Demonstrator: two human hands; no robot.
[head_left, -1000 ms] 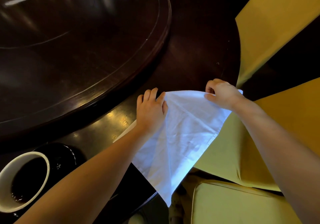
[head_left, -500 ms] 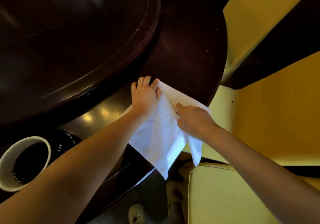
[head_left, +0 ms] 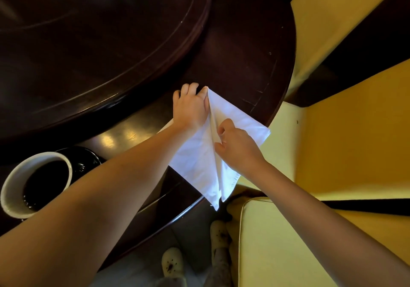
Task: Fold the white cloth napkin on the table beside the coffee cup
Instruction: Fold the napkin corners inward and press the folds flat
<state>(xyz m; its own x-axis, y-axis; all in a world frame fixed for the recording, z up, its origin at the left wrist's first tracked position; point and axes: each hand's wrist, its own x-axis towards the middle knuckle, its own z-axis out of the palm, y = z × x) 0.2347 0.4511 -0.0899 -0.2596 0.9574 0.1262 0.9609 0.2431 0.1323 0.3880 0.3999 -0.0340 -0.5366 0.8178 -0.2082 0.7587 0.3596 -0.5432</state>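
1. Napkin [head_left: 199,160]: lying at the near right edge of the worktop [head_left: 233,54], well apart from the coffee cup [head_left: 35,180] at the near left. Folded into a narrow kite shape.
2. Left hand [head_left: 190,107]: pressing flat on the left half, fingers reaching the far tip. Grip not closed round anything.
3. Right hand [head_left: 238,147]: grip closed on the right flap, pinching it with thumb and curled fingers just beside the centre crease.
4. Long axis: running along that crease, from far tip to near tip. Far tip pointing toward the middle of the worktop. Near tip hanging past the near edge, above the floor.
5. Likely trouble first: sliding off the edge, dragged by the overhanging tip on any easing of the left hand's pressure.
6. Next: a crooked fold, caused by pulling the flap askew instead of laying its edge straight along the crease. Bunching under the right hand probable too.
7. Last: a knocked cup, given the left forearm passing just beside it. Sweeping that arm leftward would risk coffee on white cloth.
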